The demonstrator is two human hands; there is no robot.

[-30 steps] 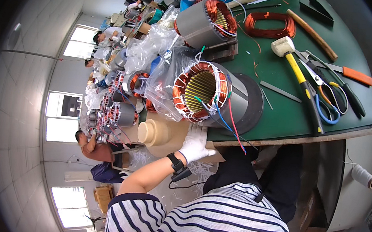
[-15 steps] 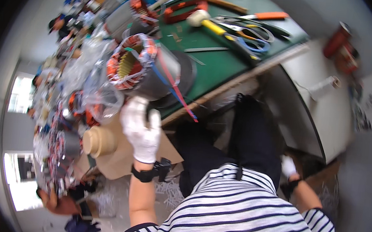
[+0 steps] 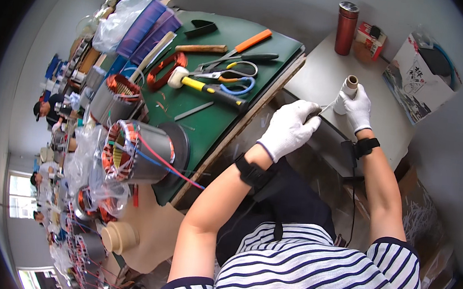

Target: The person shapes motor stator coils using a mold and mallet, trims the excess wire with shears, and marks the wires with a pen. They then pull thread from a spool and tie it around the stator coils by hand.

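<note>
Both of my hands wear white gloves. My right hand is wrapped round an upright white roll with a cardboard core, over the pale side table. From the roll a thin white strand runs to my left hand, whose thumb and fingers pinch its end. Whether the strand is thread or narrow tape I cannot tell. To the left stands a motor stator with orange windings, white lacing and red and blue leads, apart from both hands.
A green-topped workbench holds a mallet, scissors, a second stator and purple bins. On the pale side table are a red flask and a white box. People work far left.
My view has swung toward the right. My left hand has left the stator's side and now pinches the strand. My right hand has risen from low at the right and grips the roll.
</note>
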